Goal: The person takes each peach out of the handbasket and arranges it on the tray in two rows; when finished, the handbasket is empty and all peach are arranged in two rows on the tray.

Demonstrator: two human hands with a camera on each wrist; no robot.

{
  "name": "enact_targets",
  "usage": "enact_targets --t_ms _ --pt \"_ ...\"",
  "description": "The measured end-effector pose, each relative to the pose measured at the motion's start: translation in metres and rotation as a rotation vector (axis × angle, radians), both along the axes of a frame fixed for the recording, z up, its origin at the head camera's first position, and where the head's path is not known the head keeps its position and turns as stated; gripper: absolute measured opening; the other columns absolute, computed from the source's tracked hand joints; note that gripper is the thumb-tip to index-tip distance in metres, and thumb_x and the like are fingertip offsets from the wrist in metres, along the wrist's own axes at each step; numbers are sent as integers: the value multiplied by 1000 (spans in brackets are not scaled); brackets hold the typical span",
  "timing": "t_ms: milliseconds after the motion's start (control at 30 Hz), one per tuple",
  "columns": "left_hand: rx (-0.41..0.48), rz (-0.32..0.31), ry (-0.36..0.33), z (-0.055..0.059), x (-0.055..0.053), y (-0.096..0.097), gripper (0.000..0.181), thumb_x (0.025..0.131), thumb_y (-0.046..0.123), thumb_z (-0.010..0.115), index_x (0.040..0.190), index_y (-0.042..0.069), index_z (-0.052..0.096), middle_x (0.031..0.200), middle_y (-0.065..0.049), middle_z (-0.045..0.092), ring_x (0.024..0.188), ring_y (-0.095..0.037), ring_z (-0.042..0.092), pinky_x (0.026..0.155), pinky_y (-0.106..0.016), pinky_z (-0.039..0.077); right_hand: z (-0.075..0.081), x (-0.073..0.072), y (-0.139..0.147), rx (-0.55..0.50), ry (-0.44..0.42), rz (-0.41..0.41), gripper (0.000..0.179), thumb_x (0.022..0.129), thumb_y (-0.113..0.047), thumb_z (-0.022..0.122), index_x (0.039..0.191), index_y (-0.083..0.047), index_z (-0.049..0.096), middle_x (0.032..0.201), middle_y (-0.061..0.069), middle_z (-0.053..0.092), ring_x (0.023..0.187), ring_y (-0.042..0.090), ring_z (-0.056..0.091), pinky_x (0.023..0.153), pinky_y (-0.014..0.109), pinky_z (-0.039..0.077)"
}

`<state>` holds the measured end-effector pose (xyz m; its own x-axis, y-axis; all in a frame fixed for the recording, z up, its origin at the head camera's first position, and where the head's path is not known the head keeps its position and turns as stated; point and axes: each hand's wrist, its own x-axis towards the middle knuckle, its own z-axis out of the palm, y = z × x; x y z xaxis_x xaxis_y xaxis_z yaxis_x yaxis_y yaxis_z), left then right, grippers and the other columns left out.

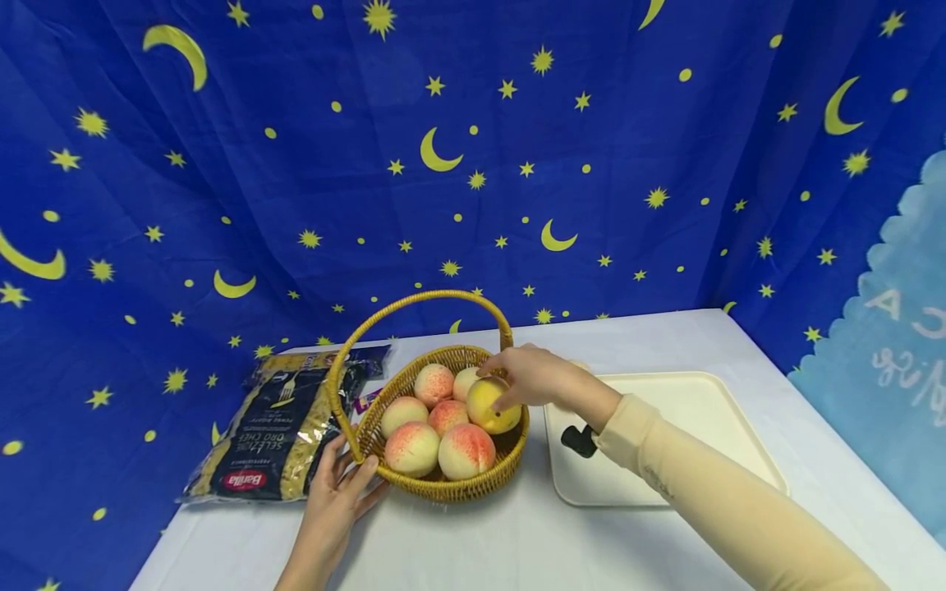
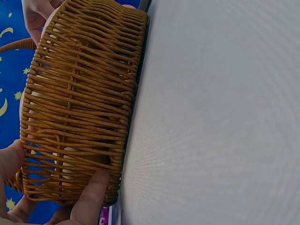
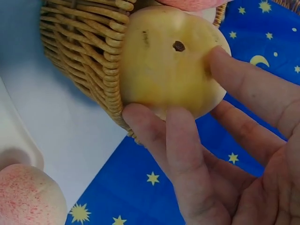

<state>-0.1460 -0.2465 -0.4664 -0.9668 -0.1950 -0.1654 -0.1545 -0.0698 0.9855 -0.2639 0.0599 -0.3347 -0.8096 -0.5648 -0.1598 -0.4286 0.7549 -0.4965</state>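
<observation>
A wicker basket [image 1: 473, 491] with a tall arched handle stands on the table, filled with several red-and-cream peaches [image 1: 467, 451]. My left hand [image 1: 334, 492] grips its left end, with the thumb near the rim and a finger [image 2: 92, 194] against the woven wall. At the basket's right side my right hand [image 1: 534, 379] holds a yellow peach [image 1: 488, 406] by thumb and fingertips. In the right wrist view this yellow peach [image 3: 168, 61] shows a small dark stem spot and sits against the rim.
Right of the basket lies a cream tray [image 1: 687, 435], with a black object [image 1: 579, 441] on it, partly behind my sleeve. Another peach [image 3: 28, 197] shows by the tray in the right wrist view. Pasta bags [image 1: 266, 435] lie at left; a blue star-patterned cloth [image 1: 473, 205] hangs behind.
</observation>
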Motion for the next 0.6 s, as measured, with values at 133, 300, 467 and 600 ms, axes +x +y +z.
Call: enact_targets --t_ms 133,300,467,600 --pt "-3 0 -10 -1 0 0 69 110 13 63 167 24 26 167 -17 34 119 -6 63 109 -51 63 -1 -2 -2 7 11 -13 53 85 -15 92 136 -16 75 133 6 75 123 29 68 110 50 59" --pt "-2 1 -9 -1 1 0 68 110 14 63 167 23 26 165 -17 36 115 -3 65 108 -50 64 -3 -3 -2 3 -28 -39 53 84 -17 93 134 -20 75 124 3 75 112 23 66 104 47 59" --pt "3 4 -2 0 1 0 67 109 13 64 165 22 28 164 -18 36 114 -3 65 105 -50 65 -4 -2 -3 58 44 -15 57 84 -23 95 136 -18 73 119 3 76 106 22 67 99 46 61" --pt "0 1 4 0 1 0 68 109 12 63 166 22 27 165 -19 34 115 -4 65 105 -50 65 -5 -1 -5 113 87 -26 65 82 -28 96 142 -16 71 131 8 76 116 28 70 103 51 62"
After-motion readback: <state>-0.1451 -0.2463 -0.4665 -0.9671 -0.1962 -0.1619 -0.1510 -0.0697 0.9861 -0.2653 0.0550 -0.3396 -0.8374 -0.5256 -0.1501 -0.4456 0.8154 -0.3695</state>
